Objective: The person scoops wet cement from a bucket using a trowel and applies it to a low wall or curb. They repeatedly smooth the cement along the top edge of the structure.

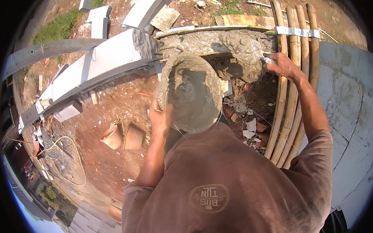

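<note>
My left hand [159,117] grips the near left rim of a mortar-caked bucket [167,70], its thumb and fingers closed over the edge. Wet grey mortar [191,94] lies inside the bucket, which tilts toward the wall top, and its thin wire handle hangs at the near side. My right hand [282,65] is closed round the pale handle of what looks like a trowel [269,60], beside the bamboo poles. Mortar hides its blade. A thick lump of wet mortar [248,55] sits just left of that hand, on the mortar-covered wall top [180,44].
White blocks [102,58] run along the wall to the left. Bamboo poles [292,87] bound with a pale strip stand at my right, beside a grey slab surface [347,93]. Two clay-coloured pots [113,137] and a loose hose [80,162] lie on the dirt. Rubble [250,127] litters the ground.
</note>
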Available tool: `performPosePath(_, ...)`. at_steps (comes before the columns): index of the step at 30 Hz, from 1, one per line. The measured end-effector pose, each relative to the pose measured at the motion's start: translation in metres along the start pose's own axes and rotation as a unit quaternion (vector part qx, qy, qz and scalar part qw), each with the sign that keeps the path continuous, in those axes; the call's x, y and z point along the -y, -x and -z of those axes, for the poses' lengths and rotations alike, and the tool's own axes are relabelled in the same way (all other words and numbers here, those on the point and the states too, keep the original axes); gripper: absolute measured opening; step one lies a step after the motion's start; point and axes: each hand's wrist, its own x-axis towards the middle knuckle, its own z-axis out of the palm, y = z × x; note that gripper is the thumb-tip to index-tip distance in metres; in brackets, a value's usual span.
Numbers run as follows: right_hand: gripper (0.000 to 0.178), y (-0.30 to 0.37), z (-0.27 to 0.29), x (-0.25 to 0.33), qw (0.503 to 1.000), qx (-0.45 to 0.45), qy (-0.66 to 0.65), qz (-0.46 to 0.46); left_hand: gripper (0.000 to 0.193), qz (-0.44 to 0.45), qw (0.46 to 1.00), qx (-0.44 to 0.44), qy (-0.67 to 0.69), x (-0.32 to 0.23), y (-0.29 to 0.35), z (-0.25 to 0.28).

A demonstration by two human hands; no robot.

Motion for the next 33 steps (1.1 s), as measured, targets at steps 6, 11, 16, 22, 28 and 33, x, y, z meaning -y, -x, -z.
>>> performPosePath(6,0.037,-0.047,-0.031,-0.020,0.956,-0.168,0.237,-0.037,0.028,0.006,1.000,-0.015,-0.026,0.012,0.000,0.007)
performPosePath(11,0.042,-0.045,-0.029,-0.040,0.951,-0.184,0.234,-0.087,0.028,-0.003,0.999,-0.036,0.037,0.020,0.002,0.014)
performPosePath(16,0.040,-0.073,-0.060,-0.067,0.928,-0.175,0.330,-0.003,0.028,-0.007,0.998,-0.059,0.000,0.017,-0.001,0.011)
performPosePath(22,0.036,-0.057,-0.001,-0.048,0.941,-0.089,0.324,-0.021,0.026,-0.005,0.999,-0.047,0.017,0.023,-0.004,0.014)
performPosePath(28,0.034,-0.081,-0.015,-0.049,0.945,-0.019,0.321,-0.061,0.024,-0.009,0.998,-0.057,0.019,0.015,-0.005,0.006)
performPosePath(33,0.030,-0.064,-0.016,-0.068,0.940,-0.169,0.298,-0.010,0.026,0.000,0.999,-0.036,-0.021,0.019,-0.006,0.008)
